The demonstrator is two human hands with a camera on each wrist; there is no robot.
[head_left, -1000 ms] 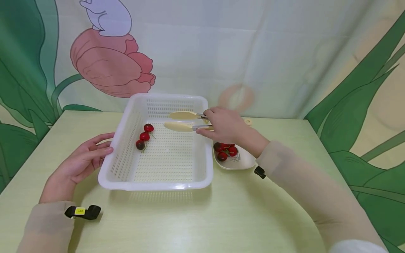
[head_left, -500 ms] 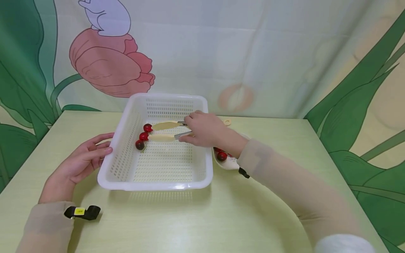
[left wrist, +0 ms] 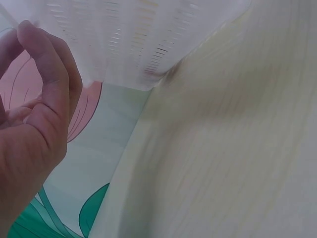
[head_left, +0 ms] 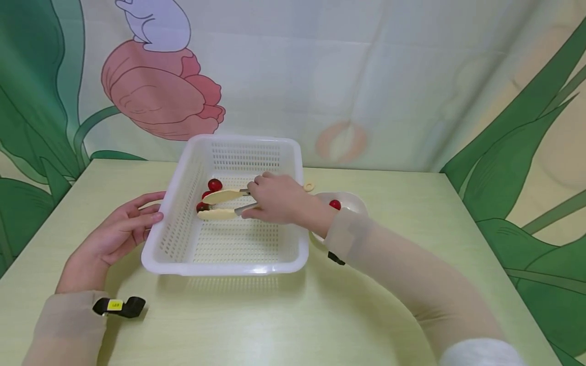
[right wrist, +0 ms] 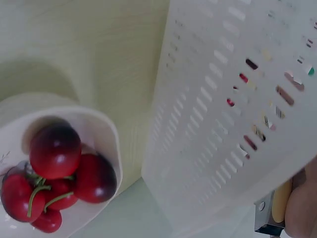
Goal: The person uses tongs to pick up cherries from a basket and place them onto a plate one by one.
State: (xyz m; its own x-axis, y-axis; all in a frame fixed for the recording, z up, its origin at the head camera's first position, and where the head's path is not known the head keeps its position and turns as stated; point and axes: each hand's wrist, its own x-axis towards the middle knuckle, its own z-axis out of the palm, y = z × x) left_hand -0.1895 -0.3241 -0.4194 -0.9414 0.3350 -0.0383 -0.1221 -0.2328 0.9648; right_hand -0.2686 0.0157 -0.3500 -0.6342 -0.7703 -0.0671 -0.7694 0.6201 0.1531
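Observation:
In the head view my right hand [head_left: 281, 198] grips cream-tipped tongs [head_left: 224, 196] with metal arms, reaching in over the basket's right side. The tong tips are spread, one on each side of the dark front cherry [head_left: 202, 207]. Another cherry [head_left: 214, 184] lies farther back, and one between them is partly covered by the upper tip. All sit inside a white perforated basket [head_left: 224, 269]. My left hand [head_left: 121, 231] holds the basket's left rim, thumb and fingertips at the edge. In the right wrist view a tong handle [right wrist: 281, 202] shows beside my fingers.
Right of the basket stands a white bowl [right wrist: 111, 134] with several stemmed cherries [right wrist: 55, 151], mostly hidden behind my right forearm in the head view. A small cream ring [head_left: 309, 187] shows behind my right hand. A printed curtain [head_left: 389, 91] hangs behind the table [head_left: 274, 325].
My right hand has moved left and toward me with the tongs, from above the basket's right side to the cherries. The left hand and the basket have stayed put.

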